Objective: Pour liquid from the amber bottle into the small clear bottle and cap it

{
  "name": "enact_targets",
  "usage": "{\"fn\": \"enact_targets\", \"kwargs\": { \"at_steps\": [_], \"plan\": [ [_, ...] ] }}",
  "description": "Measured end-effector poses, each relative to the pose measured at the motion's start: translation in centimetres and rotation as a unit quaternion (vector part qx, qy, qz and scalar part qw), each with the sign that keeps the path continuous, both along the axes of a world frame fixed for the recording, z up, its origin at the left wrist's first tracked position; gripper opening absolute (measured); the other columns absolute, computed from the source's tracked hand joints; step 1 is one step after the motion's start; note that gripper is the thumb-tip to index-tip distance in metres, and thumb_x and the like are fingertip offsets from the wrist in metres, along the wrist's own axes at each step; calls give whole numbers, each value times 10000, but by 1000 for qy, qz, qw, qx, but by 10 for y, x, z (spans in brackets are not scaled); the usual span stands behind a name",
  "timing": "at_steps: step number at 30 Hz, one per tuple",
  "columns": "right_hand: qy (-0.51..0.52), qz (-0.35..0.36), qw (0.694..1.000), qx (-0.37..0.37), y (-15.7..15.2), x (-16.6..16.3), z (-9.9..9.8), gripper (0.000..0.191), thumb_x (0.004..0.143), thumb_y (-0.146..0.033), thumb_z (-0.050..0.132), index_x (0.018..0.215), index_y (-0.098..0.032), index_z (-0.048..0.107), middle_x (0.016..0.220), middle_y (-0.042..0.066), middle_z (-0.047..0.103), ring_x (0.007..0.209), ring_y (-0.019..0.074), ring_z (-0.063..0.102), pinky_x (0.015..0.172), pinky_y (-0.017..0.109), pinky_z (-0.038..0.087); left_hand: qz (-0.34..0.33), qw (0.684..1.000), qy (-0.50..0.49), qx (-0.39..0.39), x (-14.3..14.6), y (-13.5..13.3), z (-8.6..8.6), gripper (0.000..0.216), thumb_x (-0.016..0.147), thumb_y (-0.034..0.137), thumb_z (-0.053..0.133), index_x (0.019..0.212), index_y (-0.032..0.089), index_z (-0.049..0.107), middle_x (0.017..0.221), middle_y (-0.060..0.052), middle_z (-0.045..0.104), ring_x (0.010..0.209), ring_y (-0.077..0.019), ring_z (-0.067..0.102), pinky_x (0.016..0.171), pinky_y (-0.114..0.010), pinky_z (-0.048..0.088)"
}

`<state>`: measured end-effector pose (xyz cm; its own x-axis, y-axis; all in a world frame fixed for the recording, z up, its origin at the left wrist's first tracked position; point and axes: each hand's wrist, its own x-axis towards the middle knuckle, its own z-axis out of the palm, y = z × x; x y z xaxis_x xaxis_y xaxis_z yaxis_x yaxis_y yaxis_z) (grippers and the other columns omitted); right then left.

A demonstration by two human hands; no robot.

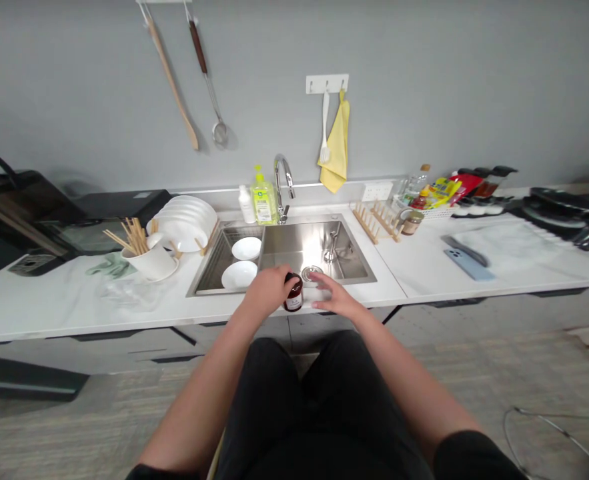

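Observation:
A small dark brown jar with a pale label stands upright at the front rim of the steel sink. My left hand is closed around the jar's upper left side, covering part of its top. Just right of the jar, my right hand is open, its thumb and fingers apart and pointing toward the jar without touching it. Behind my hands lies the sink's round drain. Two white bowls, one nearer and one farther, sit in the sink's left part.
A chrome faucet rises behind the sink beside a green soap bottle. White plates and a cup of chopsticks stand to the left. On the right are a wooden rack, a lidded jar and a blue phone.

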<state>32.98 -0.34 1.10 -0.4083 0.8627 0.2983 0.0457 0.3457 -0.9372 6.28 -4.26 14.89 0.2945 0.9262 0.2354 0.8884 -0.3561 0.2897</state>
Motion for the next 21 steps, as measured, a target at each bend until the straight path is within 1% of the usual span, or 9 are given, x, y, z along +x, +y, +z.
{"fn": "enact_targets", "kwargs": {
  "at_steps": [2, 4, 6, 8, 10, 12, 15, 18, 21],
  "plan": [
    [30, 42, 999, -5, 1, -21, 2, 1146, 647, -396, 1129, 1663, -336, 603, 1731, 135, 594, 1561, 395, 595, 1266, 557, 529, -18, 999, -28, 0, 12, 3, -7, 218, 1115, 406, 665, 1146, 227, 786, 1045, -133, 844, 951, -302, 792, 803, -376, 507],
    [58, 71, 996, -23, 4, -37, 4, 1222, 633, -381, 1135, 1701, -323, 544, 1720, 153, 584, 1484, 376, 659, 1213, 521, 586, -28, 997, -70, 7, 19, 6, -13, 203, 1095, 372, 684, 1173, 223, 796, 1092, -128, 833, 1000, -301, 783, 848, -379, 532],
    [83, 86, 992, -49, 7, -49, 4, 1138, 662, -392, 1116, 1656, -304, 568, 1601, 147, 662, 1326, 344, 742, 1100, 491, 654, -43, 992, -116, 11, 19, 7, -15, 186, 1073, 332, 692, 1166, 225, 812, 1103, -112, 809, 1002, -285, 766, 882, -381, 552],
    [102, 86, 989, -67, 10, -56, 1, 1007, 680, -410, 1099, 1561, -289, 626, 1458, 116, 730, 1244, 327, 766, 1057, 485, 671, -71, 986, -154, 1, 15, 9, -15, 195, 1064, 288, 667, 1159, 229, 827, 1066, -93, 781, 974, -268, 752, 902, -384, 567],
    [109, 80, 988, -70, 12, -59, -3, 940, 666, -416, 1103, 1486, -283, 662, 1396, 93, 757, 1266, 332, 758, 1106, 498, 648, -107, 978, -180, -18, 9, 11, -15, 229, 1056, 243, 646, 1177, 240, 841, 1055, -81, 772, 970, -258, 750, 921, -387, 576],
    [105, 72, 990, -66, 14, -58, -7, 935, 645, -416, 1112, 1458, -280, 670, 1398, 86, 765, 1304, 340, 744, 1159, 507, 615, -124, 972, -199, -32, 5, 15, -17, 243, 1045, 221, 654, 1184, 248, 852, 1051, -74, 779, 962, -252, 749, 927, -386, 579],
    [90, 54, 993, -63, 15, -56, -10, 946, 636, -410, 1113, 1458, -268, 668, 1377, 85, 776, 1268, 331, 750, 1159, 503, 605, -112, 969, -219, -35, 2, 20, -22, 236, 1037, 232, 691, 1197, 246, 864, 991, -61, 779, 899, -237, 738, 890, -374, 574],
    [81, 31, 995, -54, 13, -55, -7, 922, 639, -404, 1105, 1442, -247, 681, 1325, 89, 788, 1197, 322, 759, 1119, 500, 620, -92, 967, -236, -27, 4, 24, -27, 236, 1016, 251, 739, 1213, 241, 869, 977, -58, 797, 893, -235, 743, 869, -368, 569],
    [86, 20, 995, -49, 11, -58, -3, 884, 627, -408, 1104, 1397, -241, 702, 1297, 91, 793, 1181, 328, 760, 1092, 493, 631, -49, 970, -237, -28, 10, 26, -29, 155, 971, 325, 816, 1093, 237, 854, 881, -43, 784, 801, -224, 717, 772, -358, 536]
  ]
}}
